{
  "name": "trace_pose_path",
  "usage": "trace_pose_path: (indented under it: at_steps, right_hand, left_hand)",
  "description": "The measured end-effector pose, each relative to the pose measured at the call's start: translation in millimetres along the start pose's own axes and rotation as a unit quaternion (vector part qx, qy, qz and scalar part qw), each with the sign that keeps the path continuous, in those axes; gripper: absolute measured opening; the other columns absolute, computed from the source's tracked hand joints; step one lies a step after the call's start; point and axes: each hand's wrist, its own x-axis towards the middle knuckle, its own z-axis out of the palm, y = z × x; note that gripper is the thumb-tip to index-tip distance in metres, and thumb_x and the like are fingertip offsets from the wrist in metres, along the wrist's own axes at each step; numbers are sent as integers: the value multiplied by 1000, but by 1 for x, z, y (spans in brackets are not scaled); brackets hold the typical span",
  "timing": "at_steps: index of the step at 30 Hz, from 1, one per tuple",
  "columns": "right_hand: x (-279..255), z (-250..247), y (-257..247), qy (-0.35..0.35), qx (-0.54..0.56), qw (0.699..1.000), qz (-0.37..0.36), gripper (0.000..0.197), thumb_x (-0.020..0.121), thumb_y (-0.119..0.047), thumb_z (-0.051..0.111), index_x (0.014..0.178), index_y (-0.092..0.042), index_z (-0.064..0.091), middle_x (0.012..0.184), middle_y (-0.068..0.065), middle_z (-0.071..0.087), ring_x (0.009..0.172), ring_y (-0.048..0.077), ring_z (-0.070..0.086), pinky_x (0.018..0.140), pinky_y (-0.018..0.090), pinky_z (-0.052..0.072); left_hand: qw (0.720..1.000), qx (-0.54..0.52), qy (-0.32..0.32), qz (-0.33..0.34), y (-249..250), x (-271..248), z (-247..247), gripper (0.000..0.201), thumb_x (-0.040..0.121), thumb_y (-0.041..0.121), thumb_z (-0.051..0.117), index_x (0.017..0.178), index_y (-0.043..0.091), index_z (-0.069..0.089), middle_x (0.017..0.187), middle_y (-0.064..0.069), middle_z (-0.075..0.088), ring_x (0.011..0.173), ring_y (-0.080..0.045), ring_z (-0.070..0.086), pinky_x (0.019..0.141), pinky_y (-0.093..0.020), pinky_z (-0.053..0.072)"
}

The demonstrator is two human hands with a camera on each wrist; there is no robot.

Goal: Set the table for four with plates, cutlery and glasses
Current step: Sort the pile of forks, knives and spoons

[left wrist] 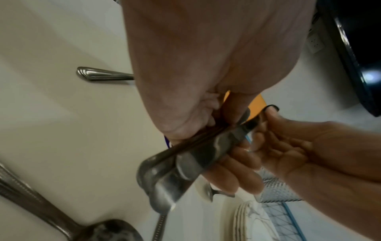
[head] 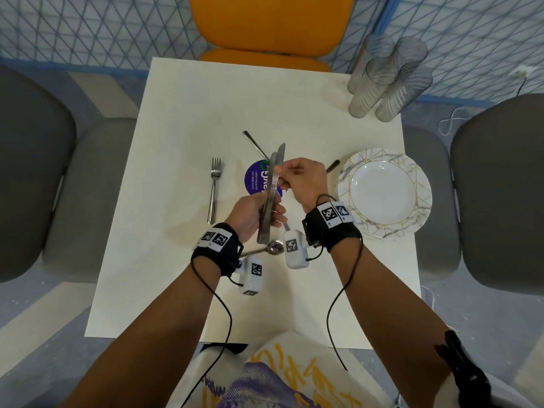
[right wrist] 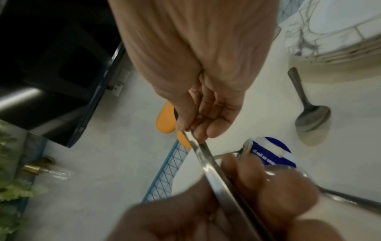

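Note:
Above the middle of the white table point(head: 182, 119), my left hand point(head: 269, 212) grips the handles of a bundle of steel knives point(head: 272, 195), blades pointing away. My right hand point(head: 282, 176) pinches one knife blade near its tip. The left wrist view shows the knives point(left wrist: 185, 163) held in my left hand point(left wrist: 208, 117), with the right hand's fingers point(left wrist: 278, 146) beside them. The right hand point(right wrist: 195, 128) pinches the knife point(right wrist: 214, 174) in the right wrist view. A fork point(head: 215, 189) lies to the left. A stack of marbled plates point(head: 382, 228) sits at the right edge, and several glasses point(head: 385, 81) stand at the far right corner.
A spoon point(head: 274, 248) lies under my wrists; another spoon point(right wrist: 311, 117) lies next to the plates, and a third handle point(head: 255, 145) lies beyond the round purple sticker point(head: 254, 179). An orange chair point(head: 270, 22) is opposite, and grey chairs point(head: 35, 172) flank both sides.

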Motion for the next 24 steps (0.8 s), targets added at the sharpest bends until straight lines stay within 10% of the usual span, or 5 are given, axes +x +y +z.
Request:
trace_pose_path:
  at_steps: [13, 19, 24]
  right_hand:
    - [5, 9, 7, -16, -74, 997, -24, 20, 73, -23, 90, 82, -13, 75, 73, 5, 76, 65, 26, 74, 69, 48, 63]
    - [4, 10, -5, -66, -63, 995, -32, 54, 75, -14, 88, 124, -21, 65, 81, 8, 77, 65, 22, 74, 68, 37, 64]
    - [5, 15, -7, -84, -97, 990, -55, 57, 79, -11, 84, 131, -24, 65, 78, -1, 77, 76, 15, 75, 89, 33, 59]
  left_hand:
    - [1000, -17, 12, -22, 8, -8, -9, 36, 105, 28, 44, 84, 14, 69, 71, -4, 49, 57, -19, 37, 58, -31, 29]
    - [999, -17, 30, -38, 8, -8, -15, 29, 100, 29, 47, 83, 12, 62, 67, -3, 44, 56, -18, 35, 54, -28, 31]
    - [998, -24, 41, -40, 8, -7, -16, 27, 101, 28, 45, 83, 13, 58, 64, -1, 42, 50, -16, 34, 52, -27, 28]
